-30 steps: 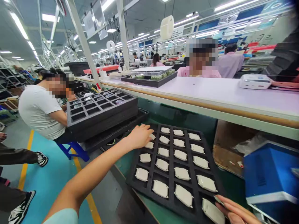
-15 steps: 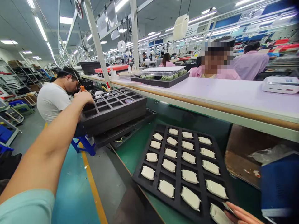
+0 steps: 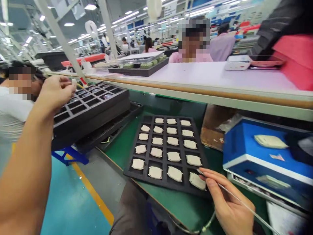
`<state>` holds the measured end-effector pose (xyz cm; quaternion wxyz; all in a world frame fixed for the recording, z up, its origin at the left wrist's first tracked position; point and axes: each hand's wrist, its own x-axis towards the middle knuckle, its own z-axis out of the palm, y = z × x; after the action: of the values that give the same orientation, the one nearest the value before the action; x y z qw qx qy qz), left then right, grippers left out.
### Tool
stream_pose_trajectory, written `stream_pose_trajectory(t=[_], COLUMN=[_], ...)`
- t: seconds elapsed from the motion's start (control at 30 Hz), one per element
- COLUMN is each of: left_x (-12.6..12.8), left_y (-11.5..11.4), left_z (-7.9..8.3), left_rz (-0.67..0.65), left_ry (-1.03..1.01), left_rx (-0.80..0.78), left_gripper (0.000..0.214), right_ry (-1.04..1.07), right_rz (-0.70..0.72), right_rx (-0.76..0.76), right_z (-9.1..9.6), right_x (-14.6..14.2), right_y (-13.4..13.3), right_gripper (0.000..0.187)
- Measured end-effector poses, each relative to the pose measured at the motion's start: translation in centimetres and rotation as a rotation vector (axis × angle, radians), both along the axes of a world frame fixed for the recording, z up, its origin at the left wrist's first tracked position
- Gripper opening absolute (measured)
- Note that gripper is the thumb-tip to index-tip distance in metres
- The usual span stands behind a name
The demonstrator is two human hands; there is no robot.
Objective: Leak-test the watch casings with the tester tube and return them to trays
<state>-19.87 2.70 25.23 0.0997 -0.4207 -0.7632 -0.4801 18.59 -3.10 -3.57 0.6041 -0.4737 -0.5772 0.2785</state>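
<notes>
R hand (image 3: 226,204) pinches thin wand (image 3: 234,195), tip at cream part (image 3: 197,181) in black foam tray (image 3: 129,173).
Slip could scratch part; L hand (image 3: 55,93) fingers bunched.

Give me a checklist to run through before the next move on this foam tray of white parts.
1. Right hand holding the thin cabled tool: ok.
2. Tool tip touching the corner white part: cannot tell.
3. Every visible cell of the black foam tray filled with a part: ok.
4. Left hand clear of the tray: ok.
5. Pale part on the blue case, lying outside the tray: not ok.
</notes>
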Motion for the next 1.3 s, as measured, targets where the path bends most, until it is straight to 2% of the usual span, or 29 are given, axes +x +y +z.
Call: stream_pose_trajectory(t=[0.03,0.1,0.2,0.23,0.3,0.37,0.47,0.63,0.87,1.3], left_x=[1.8,6.5,14.3,16.5,19.9,21.9,23.1,23.6,24.0,24.1], left_y=[0.2,0.0,-0.9,-1.2,-1.4,-1.4,-1.6,-2.2,-2.2,-2.3], left_z=[-2.0,-7.4,-15.9,-18.2,-21.3,-23.0,-24.1,-24.3,-24.0,-24.1], left_rz=[-0.170,-0.520,-0.888,-0.994,-1.078,-1.072,-1.038,-1.014,-1.026,-1.023], left_ry=[-0.111,-0.330,-0.637,-0.932,-1.266,-1.339,-1.195,-1.038,-1.047,-1.051], left_rx=[-0.040,-0.114,-0.242,-0.263,-0.293,-0.294,-0.274,-0.262,-0.246,-0.246], left_gripper=[0.035,0.035,0.040,0.042,0.043,0.045,0.045,0.034,0.026,0.027], right_ry=[0.003,0.013,0.030,0.041,0.076,0.098,0.091,0.087,0.098,0.079], right_rz=[0.016,0.032,0.022,0.017,0.002,-0.010,-0.001,0.064,0.073,0.058], right_rx=[0.020,0.048,0.087,0.097,0.113,0.131,0.165,0.194,0.186,0.193], right_z=[0.1,0.3,0.7,0.8,1.1,1.5,1.9,2.2,1.9,2.1], right_x=[-0.1,-0.1,0.0,0.0,0.1,0.1,0.1,0.3,0.3,0.4], right_y=[0.1,0.4,0.9,1.1,1.3,1.5,1.7,1.8,1.8,1.9], right_gripper=[0.016,0.013,0.014,0.015,0.016,0.018,0.021,0.026,0.028,0.024])
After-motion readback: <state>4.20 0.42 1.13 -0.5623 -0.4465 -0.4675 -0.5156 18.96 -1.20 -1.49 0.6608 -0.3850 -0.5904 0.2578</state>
